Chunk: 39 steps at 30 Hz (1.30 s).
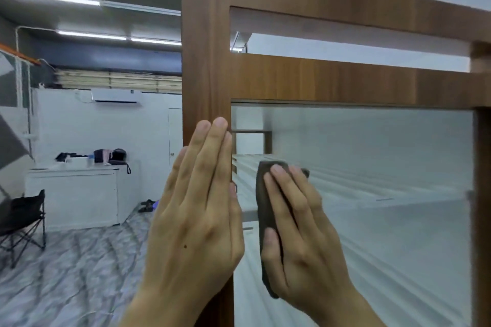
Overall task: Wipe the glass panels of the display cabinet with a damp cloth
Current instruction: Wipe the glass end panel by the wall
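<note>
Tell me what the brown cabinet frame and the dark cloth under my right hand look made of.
The brown cabinet frame seems wood or wood-look laminate, satin, with grain streaks. The dark grey-brown cloth seems soft matte fabric, bending under the right hand.

The right hand [297,223] lies flat, fingers straight, pressing a dark grey folded cloth [265,207] against the clear glass panel [385,167] of the brown wooden display cabinet [207,61]. Just left of it, the left hand [196,210] rests open on the cabinet's upright post — fingers together. Far left stand a white counter [74,196] and a black folding chair [24,218].
</note>
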Each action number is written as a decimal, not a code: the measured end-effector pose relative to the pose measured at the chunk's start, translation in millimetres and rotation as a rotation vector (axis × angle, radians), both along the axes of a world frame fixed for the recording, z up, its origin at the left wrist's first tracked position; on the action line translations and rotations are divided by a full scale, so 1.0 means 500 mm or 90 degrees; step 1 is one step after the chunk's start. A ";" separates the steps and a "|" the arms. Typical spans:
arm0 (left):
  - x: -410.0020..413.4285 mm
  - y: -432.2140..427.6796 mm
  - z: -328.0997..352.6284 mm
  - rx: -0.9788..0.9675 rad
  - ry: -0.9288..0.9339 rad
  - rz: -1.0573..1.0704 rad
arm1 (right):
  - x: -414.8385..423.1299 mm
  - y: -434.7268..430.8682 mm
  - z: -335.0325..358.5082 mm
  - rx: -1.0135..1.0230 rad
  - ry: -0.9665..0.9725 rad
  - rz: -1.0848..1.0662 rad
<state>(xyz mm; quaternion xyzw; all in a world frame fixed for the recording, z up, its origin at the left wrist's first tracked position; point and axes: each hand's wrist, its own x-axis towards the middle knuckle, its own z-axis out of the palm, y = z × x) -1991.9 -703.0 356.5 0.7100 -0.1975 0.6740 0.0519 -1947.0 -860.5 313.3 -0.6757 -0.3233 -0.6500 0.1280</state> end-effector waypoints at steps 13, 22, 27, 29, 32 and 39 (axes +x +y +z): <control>-0.008 -0.010 -0.002 -0.017 0.012 0.078 | 0.025 -0.071 0.018 -0.092 -0.013 -0.023; -0.011 -0.013 0.000 -0.030 0.001 0.077 | 0.026 -0.033 -0.005 -0.147 -0.030 0.022; -0.014 -0.014 -0.002 -0.037 0.010 0.080 | 0.019 -0.018 0.085 -0.035 -0.007 0.041; -0.014 -0.011 -0.001 -0.033 0.008 0.082 | 0.010 0.016 0.129 0.012 0.004 0.049; -0.015 -0.007 0.002 -0.030 0.011 0.077 | 0.014 0.010 0.035 -0.092 -0.006 0.014; -0.009 -0.009 -0.001 -0.037 0.010 0.051 | 0.012 0.002 0.111 -0.008 0.023 0.036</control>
